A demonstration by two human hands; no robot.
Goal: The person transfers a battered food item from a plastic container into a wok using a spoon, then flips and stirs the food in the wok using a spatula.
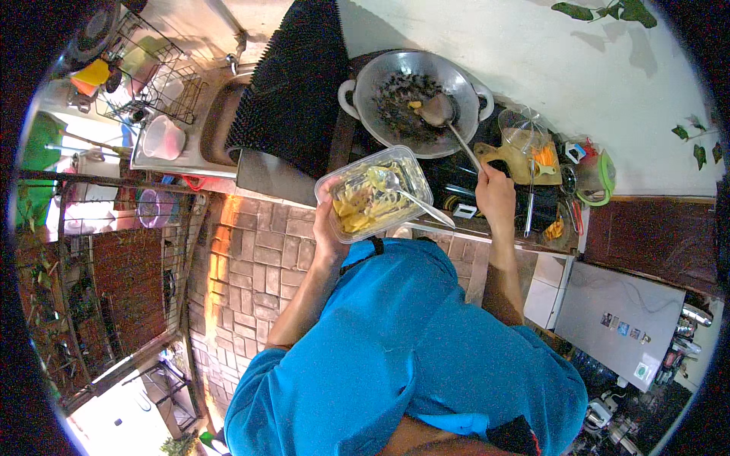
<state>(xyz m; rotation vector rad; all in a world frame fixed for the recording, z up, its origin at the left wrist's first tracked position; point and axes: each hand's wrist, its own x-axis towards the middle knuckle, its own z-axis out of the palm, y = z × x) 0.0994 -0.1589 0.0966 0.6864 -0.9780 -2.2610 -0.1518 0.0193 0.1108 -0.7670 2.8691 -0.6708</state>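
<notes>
My left hand (326, 228) grips the left side of a clear plastic container (422, 188), tilted a little in front of the stove. Inside it lies soft yellow food, probably butter or margarine (356, 208), smeared along the walls. A metal spoon (425, 208) rests in the container, its handle sticking out over the right rim. My right hand (495, 191) holds the handle of a metal spatula (438, 110). The spatula's blade is inside a two-handled metal wok (388, 137), beside a small yellow lump (414, 105). Dark residue covers the middle of the wok.
Right of the wok lie a wooden cutting board (490, 154) with orange strips (544, 157), a wire strainer (522, 126) and a green-rimmed container (604, 176). A black spiky mat (291, 91) stands between stove and sink (219, 122). A dish rack (171, 80) sits at far left.
</notes>
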